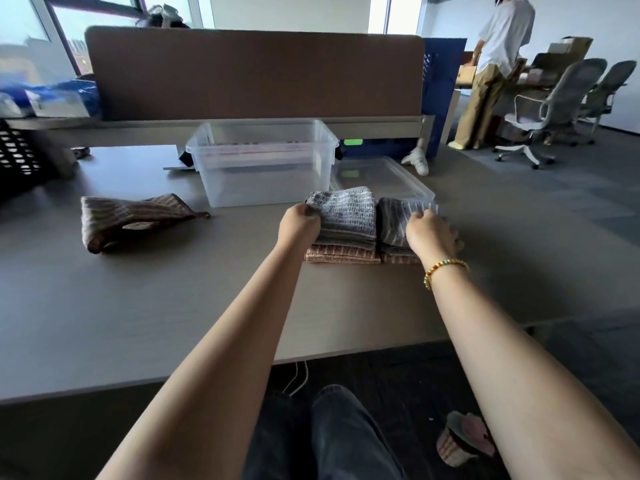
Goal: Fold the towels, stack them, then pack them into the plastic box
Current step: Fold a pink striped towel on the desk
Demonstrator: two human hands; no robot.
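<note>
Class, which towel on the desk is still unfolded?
The brown striped towel, lying crumpled alone at the left; the others sit folded in stacks by the hands.

Cloth towels, clear plastic, matt wood-look desk

The folded towels (pixel 346 216) are showing coarse ribbed weave; the plastic box (pixel 263 164) is looking glossy and see-through; the table (pixel 138 299) is looking smooth.

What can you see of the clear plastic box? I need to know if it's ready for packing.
The plastic box is a clear, rectangular tub with a rolled rim and dark latch pieces at both ends. It stands upright and open on the desk, behind the towel stacks. Its lid lies beside it. No towels show inside. Neither hand touches it.
</note>
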